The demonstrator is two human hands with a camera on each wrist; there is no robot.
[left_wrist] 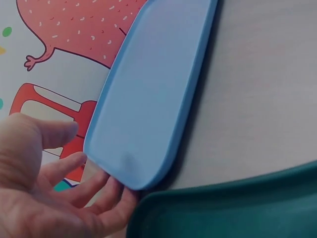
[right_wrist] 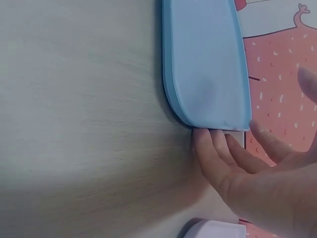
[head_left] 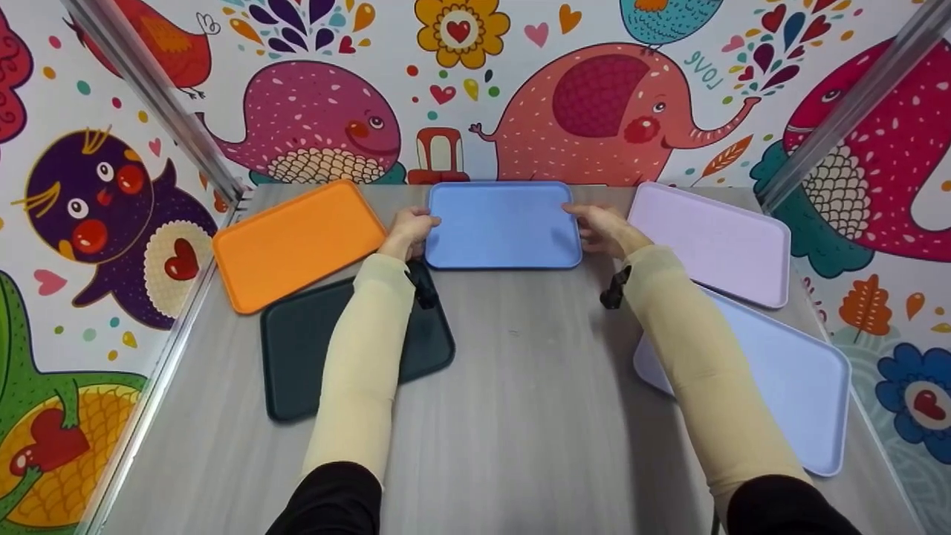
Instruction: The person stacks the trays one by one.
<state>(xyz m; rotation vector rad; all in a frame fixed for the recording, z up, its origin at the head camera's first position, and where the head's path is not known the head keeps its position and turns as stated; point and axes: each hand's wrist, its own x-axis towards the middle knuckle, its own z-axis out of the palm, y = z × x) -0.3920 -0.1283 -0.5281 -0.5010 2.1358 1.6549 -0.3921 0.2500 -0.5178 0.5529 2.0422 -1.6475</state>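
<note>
A blue rectangular tray (head_left: 505, 225) lies at the back middle of the table, long side along the wall. At its left short edge is my left hand (head_left: 405, 232). In the left wrist view that hand's fingertips (left_wrist: 111, 183) touch the tray's end, and the thumb stands off it. My right hand (head_left: 603, 229) is at the right short edge. Its fingertips (right_wrist: 202, 135) meet the tray's end in the right wrist view, with the thumb raised clear. Neither hand is curled round the tray.
An orange tray (head_left: 297, 249) and a dark green tray (head_left: 304, 349) lie at the left, partly under my left forearm. At the right are a pale lilac tray (head_left: 713, 241) and a light periwinkle tray (head_left: 787, 379). Printed walls (head_left: 461, 89) with metal posts border the table (head_left: 513, 416).
</note>
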